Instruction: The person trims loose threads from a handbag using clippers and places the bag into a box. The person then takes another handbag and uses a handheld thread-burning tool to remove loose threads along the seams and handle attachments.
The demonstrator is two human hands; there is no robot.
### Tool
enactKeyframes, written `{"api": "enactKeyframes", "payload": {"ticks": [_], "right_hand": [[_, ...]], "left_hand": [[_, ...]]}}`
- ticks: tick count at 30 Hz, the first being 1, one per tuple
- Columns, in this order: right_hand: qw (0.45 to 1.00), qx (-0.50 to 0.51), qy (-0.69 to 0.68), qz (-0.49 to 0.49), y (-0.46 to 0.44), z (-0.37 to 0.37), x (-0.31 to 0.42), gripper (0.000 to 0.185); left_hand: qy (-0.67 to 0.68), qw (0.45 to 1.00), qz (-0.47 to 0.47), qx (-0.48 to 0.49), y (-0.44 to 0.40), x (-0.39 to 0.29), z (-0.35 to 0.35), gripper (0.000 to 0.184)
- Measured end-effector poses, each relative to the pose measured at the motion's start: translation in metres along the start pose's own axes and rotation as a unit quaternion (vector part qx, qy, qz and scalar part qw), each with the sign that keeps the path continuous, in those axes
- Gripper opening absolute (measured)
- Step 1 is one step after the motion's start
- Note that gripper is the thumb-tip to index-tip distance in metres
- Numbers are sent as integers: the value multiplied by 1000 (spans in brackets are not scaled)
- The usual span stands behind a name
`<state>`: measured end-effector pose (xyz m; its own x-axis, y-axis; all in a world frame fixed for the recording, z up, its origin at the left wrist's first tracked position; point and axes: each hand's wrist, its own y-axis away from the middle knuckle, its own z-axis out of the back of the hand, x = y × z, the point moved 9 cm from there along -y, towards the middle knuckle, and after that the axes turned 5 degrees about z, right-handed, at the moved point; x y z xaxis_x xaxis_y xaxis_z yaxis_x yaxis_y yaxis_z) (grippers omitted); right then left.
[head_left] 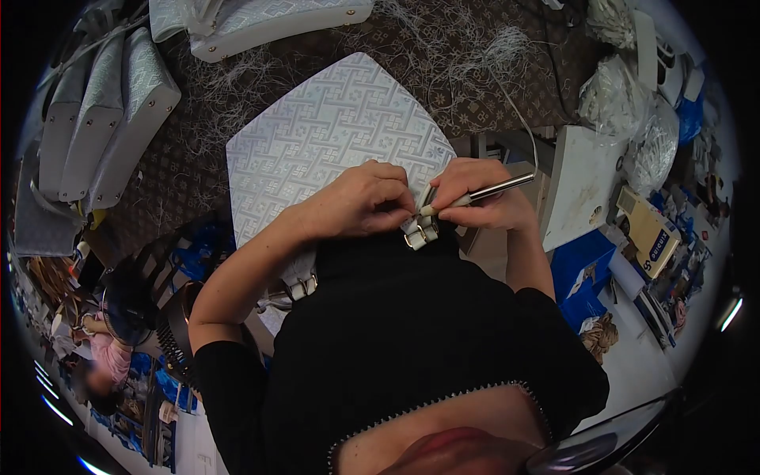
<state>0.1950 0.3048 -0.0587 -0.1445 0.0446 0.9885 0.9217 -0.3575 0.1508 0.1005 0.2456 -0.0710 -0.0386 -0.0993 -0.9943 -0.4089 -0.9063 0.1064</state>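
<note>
A silvery patterned bag lies across my lap and the table edge. At its right side is a pale strap with gold-coloured buckles. My right hand is closed around a metal pen-like tool with a cord at its rear end, its front end at the strap. Just left of it, my left hand has its fingers pinched together at the strap's edge; what they grip is too small to make out. Another set of buckles shows below my left forearm.
Several similar bags stand at the left, and another lies at the top. Loose threads litter the brown patterned tabletop. Plastic-wrapped items and a blue box are at the right. Another person sits far left.
</note>
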Motion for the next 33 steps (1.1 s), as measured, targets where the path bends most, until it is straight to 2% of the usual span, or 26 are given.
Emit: {"api": "enactKeyframes", "payload": {"ticks": [14, 17, 19, 23, 28, 33], "right_hand": [[999, -16, -27, 7, 1, 3, -2, 14], [999, -13, -31, 5, 0, 2, -2, 14], [1000, -5, -26, 8, -1, 1, 0, 14], [1000, -2, -23, 21, 0, 2, 0, 14], [995, -30, -90, 16, 1, 6, -4, 15], [996, -24, -80, 9, 1, 6, -4, 15]], "left_hand": [[30, 999, 38, 20, 1, 4, 2, 9], [38, 995, 79, 44, 1, 10, -2, 12], [27, 998, 42, 33, 0, 5, -1, 13], [13, 998, 41, 39, -1, 2, -2, 14], [-15, 999, 1, 32, -2, -3, -2, 12], [-24, 999, -11, 33, -3, -4, -3, 8]]}}
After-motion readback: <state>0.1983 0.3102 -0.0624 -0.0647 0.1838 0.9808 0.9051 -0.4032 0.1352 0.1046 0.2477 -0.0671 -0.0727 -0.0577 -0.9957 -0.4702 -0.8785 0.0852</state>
